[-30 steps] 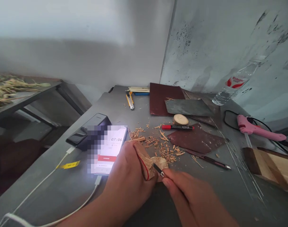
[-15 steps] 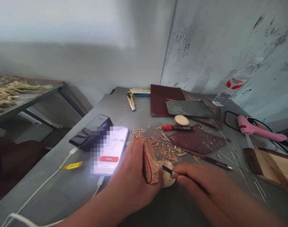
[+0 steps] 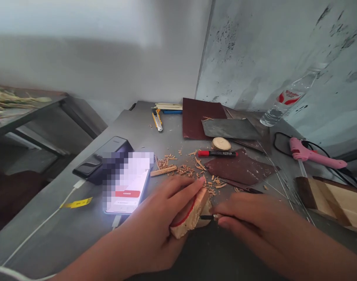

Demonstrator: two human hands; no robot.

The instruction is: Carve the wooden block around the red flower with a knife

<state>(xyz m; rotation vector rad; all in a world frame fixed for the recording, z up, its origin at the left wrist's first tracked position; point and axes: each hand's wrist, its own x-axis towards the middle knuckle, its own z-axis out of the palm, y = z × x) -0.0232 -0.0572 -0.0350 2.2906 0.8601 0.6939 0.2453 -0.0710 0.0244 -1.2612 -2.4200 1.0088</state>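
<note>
In the head view, my left hand (image 3: pixel 166 218) is wrapped round a small wood block (image 3: pixel 192 214) with a curved red line marked on it. The block is tilted, its rough cut side turned to the right. My right hand (image 3: pixel 248 218) is closed on a narrow carving chisel (image 3: pixel 206 217), its dark blade pointing left towards the block. Whether the blade touches the wood I cannot tell. Under the block and blade, a pale round wood slice (image 3: pixel 205 223) lies on the table, partly hidden. Wood shavings (image 3: pixel 185 170) are scattered just beyond my hands.
Left of my hands are a lit phone (image 3: pixel 128 187) and a black power bank (image 3: pixel 103 158). Beyond lie a red marker (image 3: pixel 217 153), another wood slice (image 3: pixel 221 143), leather pieces (image 3: pixel 242 168) and a utility knife (image 3: pixel 157 120). To the right are a pink glue gun (image 3: pixel 315 154) and bottle (image 3: pixel 292 95).
My left hand has turned the block so that it leans over, its cut side now facing right. A wood strip beside the phone has come into view. The chisel blade is now nearly level.
</note>
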